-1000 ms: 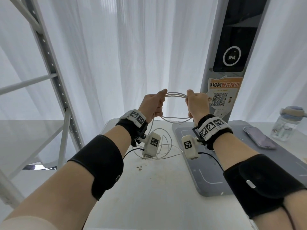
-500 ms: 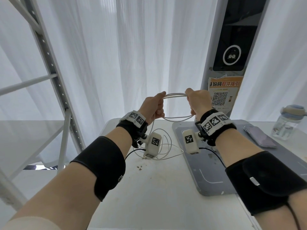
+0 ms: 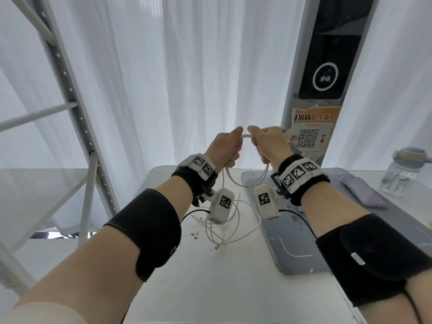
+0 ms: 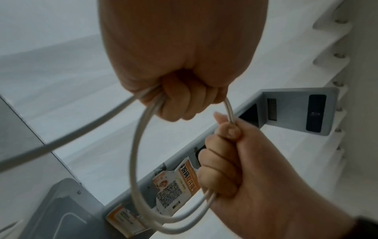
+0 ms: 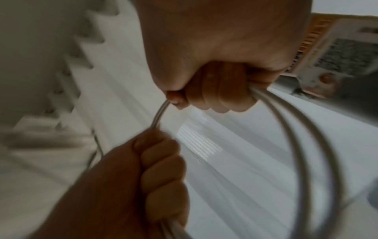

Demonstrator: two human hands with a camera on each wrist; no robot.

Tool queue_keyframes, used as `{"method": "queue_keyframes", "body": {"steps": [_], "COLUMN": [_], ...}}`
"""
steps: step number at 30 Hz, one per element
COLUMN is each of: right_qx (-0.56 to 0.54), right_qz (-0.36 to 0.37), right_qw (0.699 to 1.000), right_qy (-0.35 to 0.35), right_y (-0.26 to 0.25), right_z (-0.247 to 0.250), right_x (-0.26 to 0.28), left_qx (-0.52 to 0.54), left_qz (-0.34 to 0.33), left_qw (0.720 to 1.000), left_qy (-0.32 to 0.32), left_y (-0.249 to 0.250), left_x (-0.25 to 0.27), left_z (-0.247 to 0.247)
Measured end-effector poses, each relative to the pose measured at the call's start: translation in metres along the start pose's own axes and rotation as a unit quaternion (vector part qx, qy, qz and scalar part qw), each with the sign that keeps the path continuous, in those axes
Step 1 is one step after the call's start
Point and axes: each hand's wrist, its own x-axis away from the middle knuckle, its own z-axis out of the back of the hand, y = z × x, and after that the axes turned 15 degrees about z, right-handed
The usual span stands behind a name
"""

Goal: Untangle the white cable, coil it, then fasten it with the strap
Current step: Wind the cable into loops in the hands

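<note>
Currently, both hands are raised above the table (image 3: 177, 272) and grip the white cable (image 3: 245, 183). The left hand (image 3: 225, 148) has its fingers (image 4: 184, 103) curled round a bundle of strands; the right hand (image 3: 268, 143) is likewise closed on the opposite side of the loop, thumb pressed against forefinger over the strands. Compared with one second ago, the hands have moved toward each other: the span of cable between them at the top, formerly a wide flat stretch, is now a short arc, and the lower part of the loop hangs deeper between the wrists. The left wrist view shows two or three turns running together through both fists. This indicates that coiling is in progress and the loop is being gathered to a compact size. The remaining length trails from the left hand down to the table, where it lies in loose overlapping curves with its connector end near the front; these must be drawn up into the coil. No strap can be identified in any view, so fastening remains outstanding.
</note>
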Motion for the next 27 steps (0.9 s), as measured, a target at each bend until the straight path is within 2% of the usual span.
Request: {"method": "queue_keyframes", "body": {"steps": [3, 6, 11, 14, 16, 21, 27], "right_qx": [-0.095, -0.088, 0.017, 0.064, 0.089, 0.065, -0.023], "right_qz": [-0.055, -0.055, -0.026, 0.009, 0.026, 0.029, 0.005], "right_qw": [0.994, 0.995, 0.998, 0.994, 0.991, 0.995, 0.998], "right_qy": [0.007, -0.005, -0.049, -0.083, -0.093, -0.070, -0.052], "right_y": [0.003, 0.006, 0.008, 0.006, 0.003, 0.000, 0.004], "right_z": [0.002, 0.000, -0.002, -0.006, -0.007, -0.007, 0.000], "right_x": [0.002, 0.003, 0.002, 0.003, 0.002, 0.000, 0.000], "left_qx": [0.057, 0.035, -0.090, -0.205, -0.237, -0.250, -0.213], "left_qz": [-0.001, 0.014, 0.013, -0.030, -0.053, -0.066, -0.101], "left_qw": [0.998, 0.999, 0.996, 0.978, 0.970, 0.966, 0.971], "left_qy": [-0.002, -0.006, -0.009, 0.024, 0.025, 0.008, 0.048], "left_y": [0.000, -0.005, -0.002, 0.003, 0.005, 0.007, 0.009], "left_x": [-0.002, -0.004, -0.001, 0.001, 0.001, 0.001, -0.003], "left_z": [0.006, 0.011, 0.012, 0.005, 0.001, -0.001, 0.008]}}
